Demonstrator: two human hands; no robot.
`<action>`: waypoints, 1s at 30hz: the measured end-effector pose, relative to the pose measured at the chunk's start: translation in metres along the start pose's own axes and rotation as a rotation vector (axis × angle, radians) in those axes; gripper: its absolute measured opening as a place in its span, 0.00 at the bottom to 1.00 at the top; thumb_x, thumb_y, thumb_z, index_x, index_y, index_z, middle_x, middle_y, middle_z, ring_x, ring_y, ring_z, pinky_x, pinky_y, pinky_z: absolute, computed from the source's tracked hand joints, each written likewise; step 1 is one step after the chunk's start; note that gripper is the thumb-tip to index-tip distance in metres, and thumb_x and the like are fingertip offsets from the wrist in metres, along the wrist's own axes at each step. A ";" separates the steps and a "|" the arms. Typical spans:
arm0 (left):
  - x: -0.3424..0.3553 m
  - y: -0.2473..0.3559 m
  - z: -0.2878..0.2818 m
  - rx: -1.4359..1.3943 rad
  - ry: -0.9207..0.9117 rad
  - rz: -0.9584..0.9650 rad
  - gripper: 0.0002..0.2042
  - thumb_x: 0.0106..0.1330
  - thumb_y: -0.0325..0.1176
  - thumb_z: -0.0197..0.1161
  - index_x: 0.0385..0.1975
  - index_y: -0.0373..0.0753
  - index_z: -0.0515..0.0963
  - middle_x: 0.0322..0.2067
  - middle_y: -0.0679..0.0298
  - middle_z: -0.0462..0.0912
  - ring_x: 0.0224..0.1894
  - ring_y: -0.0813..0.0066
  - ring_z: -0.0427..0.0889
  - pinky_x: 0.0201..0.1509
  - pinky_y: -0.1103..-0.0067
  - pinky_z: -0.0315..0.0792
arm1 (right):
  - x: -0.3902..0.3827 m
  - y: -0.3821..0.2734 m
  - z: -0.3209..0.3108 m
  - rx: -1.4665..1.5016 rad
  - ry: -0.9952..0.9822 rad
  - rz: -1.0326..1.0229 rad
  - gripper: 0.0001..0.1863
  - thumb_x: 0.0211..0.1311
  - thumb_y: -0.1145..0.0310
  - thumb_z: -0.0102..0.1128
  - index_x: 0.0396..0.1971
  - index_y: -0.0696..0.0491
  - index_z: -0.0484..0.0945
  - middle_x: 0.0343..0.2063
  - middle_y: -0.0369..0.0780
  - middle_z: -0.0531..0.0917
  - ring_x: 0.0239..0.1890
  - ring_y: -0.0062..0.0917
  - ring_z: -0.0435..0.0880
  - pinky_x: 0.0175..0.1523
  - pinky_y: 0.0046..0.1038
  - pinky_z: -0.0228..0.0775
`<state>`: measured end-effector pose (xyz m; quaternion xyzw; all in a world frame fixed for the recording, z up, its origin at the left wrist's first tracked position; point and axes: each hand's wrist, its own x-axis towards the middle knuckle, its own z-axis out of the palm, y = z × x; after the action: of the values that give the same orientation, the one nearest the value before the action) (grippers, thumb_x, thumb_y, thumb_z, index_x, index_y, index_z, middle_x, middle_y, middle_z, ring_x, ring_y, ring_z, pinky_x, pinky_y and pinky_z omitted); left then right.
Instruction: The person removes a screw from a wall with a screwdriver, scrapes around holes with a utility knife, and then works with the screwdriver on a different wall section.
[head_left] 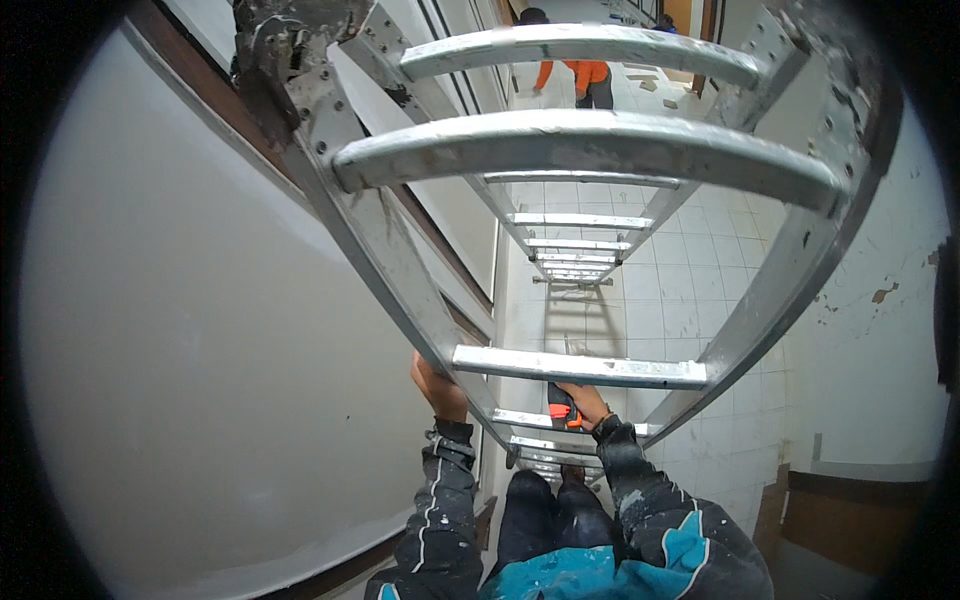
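An aluminum folding ladder [580,367] rises in front of me, its far leg sloping down to the tiled floor, and my legs and a foot are on its lower rungs. My left hand [435,385] is closed around the ladder's left rail, beside the white panel. My right hand [588,403] holds a black-and-orange tool [560,407] behind the rungs at middle height; the rungs hide part of it, and I cannot make out its kind.
A white wall panel [190,350] with brown trim runs close along my left. A white wall [865,300] with brown lower part is on the right. Down the tiled corridor [695,260], a person in orange [590,72] bends near scattered debris [647,85]; another person is partly visible behind.
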<state>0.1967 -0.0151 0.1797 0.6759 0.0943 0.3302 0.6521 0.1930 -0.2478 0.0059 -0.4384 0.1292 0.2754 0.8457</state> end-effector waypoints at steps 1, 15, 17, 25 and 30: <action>-0.002 0.007 0.005 -0.107 0.003 -0.078 0.20 0.67 0.48 0.45 0.34 0.33 0.72 0.28 0.61 0.77 0.28 0.73 0.78 0.35 0.77 0.73 | -0.001 0.001 -0.003 0.009 -0.006 0.111 0.17 0.63 0.71 0.60 0.49 0.61 0.74 0.41 0.37 0.81 0.42 0.20 0.79 0.50 0.22 0.74; -0.002 0.005 0.005 -0.286 0.011 -0.259 0.23 0.66 0.50 0.48 0.39 0.30 0.71 0.30 0.57 0.78 0.32 0.68 0.80 0.39 0.72 0.79 | 0.021 0.034 -0.033 -0.442 -0.023 -0.069 0.25 0.64 0.70 0.59 0.60 0.59 0.67 0.53 0.40 0.75 0.55 0.23 0.72 0.62 0.24 0.63; -0.001 -0.010 0.000 -0.228 0.001 -0.203 0.27 0.66 0.55 0.49 0.35 0.29 0.74 0.28 0.52 0.82 0.30 0.63 0.84 0.34 0.69 0.81 | 0.021 0.041 -0.038 -0.587 -0.006 -0.049 0.22 0.66 0.66 0.57 0.57 0.60 0.70 0.51 0.41 0.77 0.53 0.24 0.73 0.60 0.24 0.64; -0.012 0.021 0.006 -0.342 0.113 -0.374 0.27 0.63 0.50 0.58 0.49 0.32 0.66 0.30 0.58 0.77 0.30 0.68 0.81 0.36 0.70 0.79 | 0.001 0.022 -0.014 -0.871 0.045 -0.315 0.15 0.65 0.61 0.56 0.42 0.57 0.79 0.37 0.40 0.83 0.41 0.24 0.79 0.49 0.29 0.72; -0.010 0.017 0.021 -0.344 -0.027 -0.409 0.22 0.64 0.49 0.57 0.43 0.33 0.71 0.30 0.58 0.79 0.29 0.68 0.81 0.34 0.72 0.78 | -0.032 0.057 -0.066 -1.312 -0.259 -0.318 0.15 0.62 0.59 0.57 0.40 0.54 0.80 0.34 0.42 0.82 0.38 0.27 0.79 0.45 0.30 0.71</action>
<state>0.1956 -0.0400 0.1943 0.5263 0.1627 0.1936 0.8118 0.1358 -0.2864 -0.0560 -0.8371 -0.2322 0.2195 0.4441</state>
